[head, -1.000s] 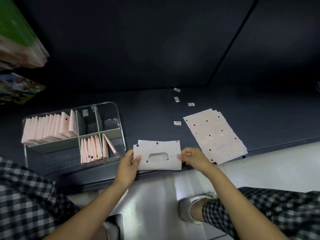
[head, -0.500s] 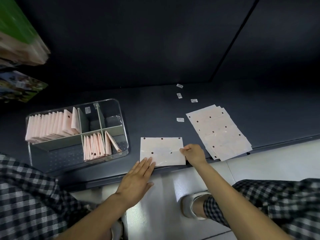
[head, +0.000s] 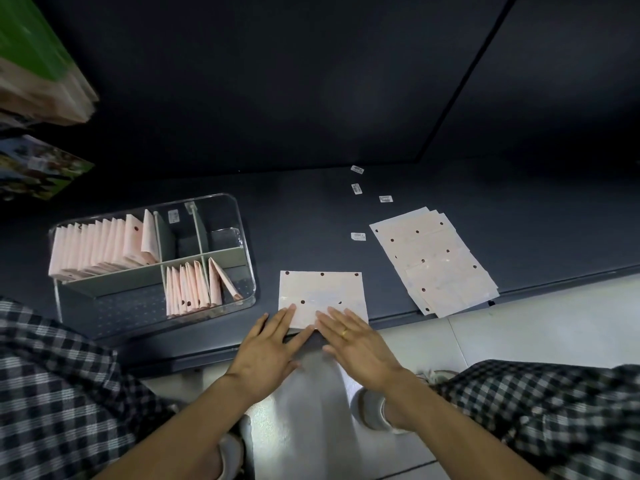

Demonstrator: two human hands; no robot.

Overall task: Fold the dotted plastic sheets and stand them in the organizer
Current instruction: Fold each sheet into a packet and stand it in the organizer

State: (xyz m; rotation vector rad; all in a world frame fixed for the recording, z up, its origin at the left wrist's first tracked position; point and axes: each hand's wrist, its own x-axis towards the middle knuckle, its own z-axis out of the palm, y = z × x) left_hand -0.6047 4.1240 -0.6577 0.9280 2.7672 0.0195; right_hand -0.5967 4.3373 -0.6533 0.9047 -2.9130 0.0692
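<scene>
Dotted sheet on dark shelf

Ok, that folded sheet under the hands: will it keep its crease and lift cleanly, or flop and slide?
The sheet looks thin and glossy, so it probably slides easily on the smooth shelf. Both hands press flat along its near edge, hinting that the crease springs back. Folded ones in the organizer lean, so likely floppy and light.

This looks like a shop, at a low display shelf of dark metal with a dark back panel. Small price-tag stickers lie on it, packaged goods stack at the upper left, and pale floor tiles run below the shelf edge.
</scene>
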